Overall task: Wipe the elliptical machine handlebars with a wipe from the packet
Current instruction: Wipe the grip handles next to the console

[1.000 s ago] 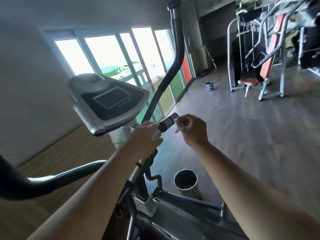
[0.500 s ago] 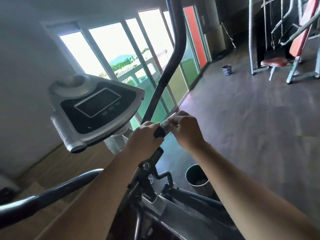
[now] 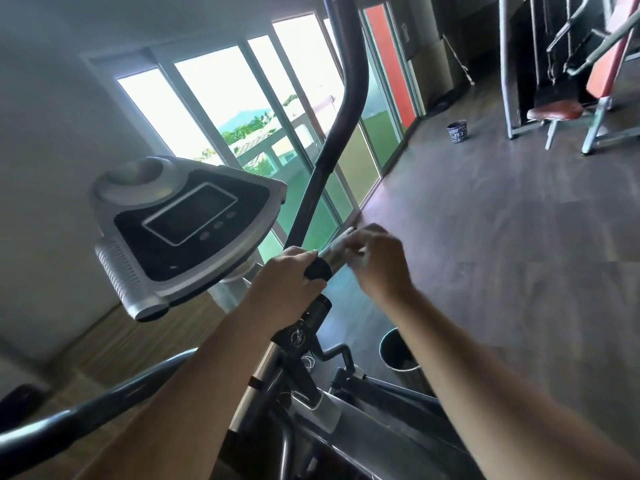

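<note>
The view swings up and left from a second ago, and the right hand (image 3: 375, 263), which was just off the end of the short fixed handlebar (image 3: 334, 252), is now over its shiny sensor section. Its grip looks pinched on a pale wipe (image 3: 360, 259), though motion blur hides most of it. The left hand (image 3: 285, 289) is clenched round the same bar lower down, at the black foam.

Trouble I'd watch for: that wipe is small and barely held, so a fast stroke off the bar's end could drop it, and the bin (image 3: 398, 351) stands right below. The left hand also covers foam that may go unwiped. The long curved handlebar (image 3: 341, 105) looks untouched so far.

Dark plank floor (image 3: 485, 237), bright sliding windows (image 3: 221, 98) behind the console (image 3: 187, 226), a weight bench (image 3: 561, 112) far right. No packet in sight.
</note>
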The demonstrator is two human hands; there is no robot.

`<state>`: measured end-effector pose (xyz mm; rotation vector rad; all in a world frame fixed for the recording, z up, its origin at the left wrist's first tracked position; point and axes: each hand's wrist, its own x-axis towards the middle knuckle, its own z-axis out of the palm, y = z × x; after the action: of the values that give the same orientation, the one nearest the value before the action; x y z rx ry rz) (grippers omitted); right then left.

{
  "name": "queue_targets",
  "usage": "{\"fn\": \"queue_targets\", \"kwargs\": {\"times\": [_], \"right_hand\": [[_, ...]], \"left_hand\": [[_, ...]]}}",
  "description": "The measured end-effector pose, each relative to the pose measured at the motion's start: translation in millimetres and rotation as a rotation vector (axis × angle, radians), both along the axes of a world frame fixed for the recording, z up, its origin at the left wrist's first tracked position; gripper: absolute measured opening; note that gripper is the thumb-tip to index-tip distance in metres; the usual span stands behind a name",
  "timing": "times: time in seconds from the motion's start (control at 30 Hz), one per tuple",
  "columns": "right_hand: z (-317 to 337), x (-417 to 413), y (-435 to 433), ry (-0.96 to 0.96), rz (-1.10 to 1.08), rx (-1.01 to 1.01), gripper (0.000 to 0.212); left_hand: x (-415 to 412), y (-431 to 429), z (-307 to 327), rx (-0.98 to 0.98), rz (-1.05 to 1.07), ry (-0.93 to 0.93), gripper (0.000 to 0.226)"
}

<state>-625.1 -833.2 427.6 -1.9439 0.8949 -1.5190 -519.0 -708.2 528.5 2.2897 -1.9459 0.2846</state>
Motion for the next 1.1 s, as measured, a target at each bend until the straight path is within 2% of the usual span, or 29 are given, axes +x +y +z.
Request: {"fn": "queue_targets", "kwargs": {"times": [0.1, 0.23, 0.37, 0.47, 0.6, 0.73, 0.9, 1.0, 1.1], "right_hand": [[-18, 6, 22, -0.211, 0.122, 0.078, 0.006], [-22, 10, 0, -0.394, -0.111, 0.389, 0.012], [-30, 37, 62, -0.529, -0.011, 0.366, 0.007], [-34, 34, 45, -0.542, -0.068, 0.296, 0.004], [-18, 16, 1, -0.415, -0.185, 0.263, 0.010], [-13, 15, 23, -0.095, -0.002, 0.010, 0.010], [25, -3, -28, 0.124, -0.098, 0.078, 0.021], [37, 6, -7, 0.269, -0.025, -0.034, 0.016], [35, 2, 3, 0.261, 0.011, -0.025, 0.014]], "left_hand": [[1, -3, -1, -0.010, -0.002, 0.008, 0.040], [-1, -3, -1, 0.023, 0.015, 0.008, 0.049], [-2, -5, -1, 0.021, 0.013, -0.020, 0.050], [-2, -4, -1, 0.022, 0.013, -0.024, 0.045], [-4, 0, -1, 0.045, 0.017, -0.021, 0.049], [-6, 1, 1, 0.012, 0.023, -0.032, 0.044], [-10, 2, 2, 0.022, 0.041, -0.049, 0.043], [-12, 2, 2, 0.032, 0.058, -0.032, 0.042], [-12, 4, -2, 0.025, 0.065, -0.007, 0.042]]}}
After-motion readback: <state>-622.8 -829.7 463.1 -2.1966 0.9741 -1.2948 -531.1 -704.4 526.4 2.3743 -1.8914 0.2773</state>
